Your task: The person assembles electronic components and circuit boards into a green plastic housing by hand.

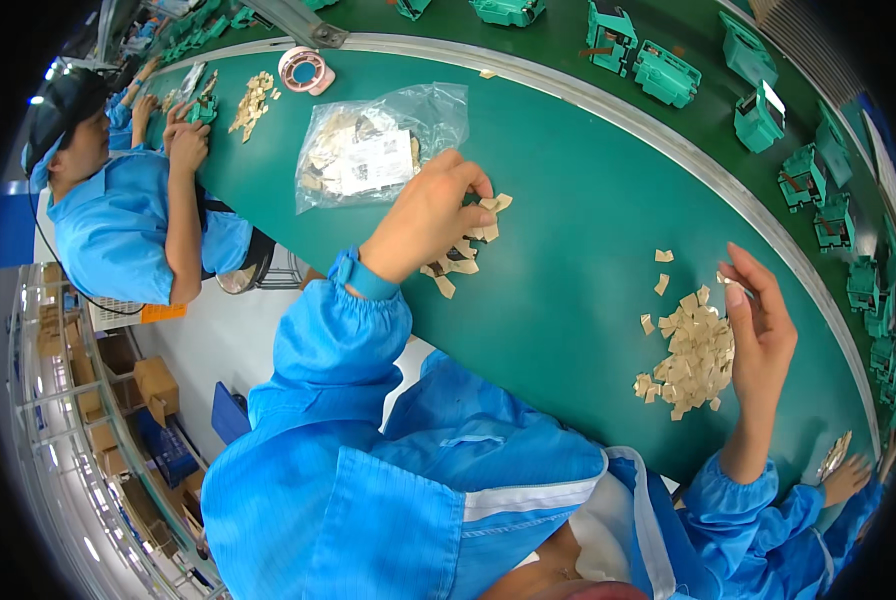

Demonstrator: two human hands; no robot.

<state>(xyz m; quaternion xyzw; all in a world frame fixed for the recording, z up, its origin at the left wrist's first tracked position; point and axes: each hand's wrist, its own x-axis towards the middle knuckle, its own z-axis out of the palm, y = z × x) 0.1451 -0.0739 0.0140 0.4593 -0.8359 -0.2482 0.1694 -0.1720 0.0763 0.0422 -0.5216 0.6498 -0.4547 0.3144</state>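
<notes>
My left hand (430, 212) is bent over a small heap of beige pieces with dark patches (456, 262). Its thumb and forefinger close on a small beige piece (489, 204) at the heap's upper edge; the other fingers are partly hidden. On the right, my right hand (761, 335) is beside a bigger pile of small, flat beige pieces (695, 355). A small pale piece (723, 279) shows at its fingertips, pinched near the thumb. A few loose pieces (662, 284) lie just left of that pile.
Beyond my left hand, a clear plastic bag (383, 150) with a white label lies on the green table (558, 290). A pink tape roll (306, 72) stands farther back. Behind a metal rail (608, 95), green plastic housings (667, 74) line a belt. A co-worker (118, 215) works at the left.
</notes>
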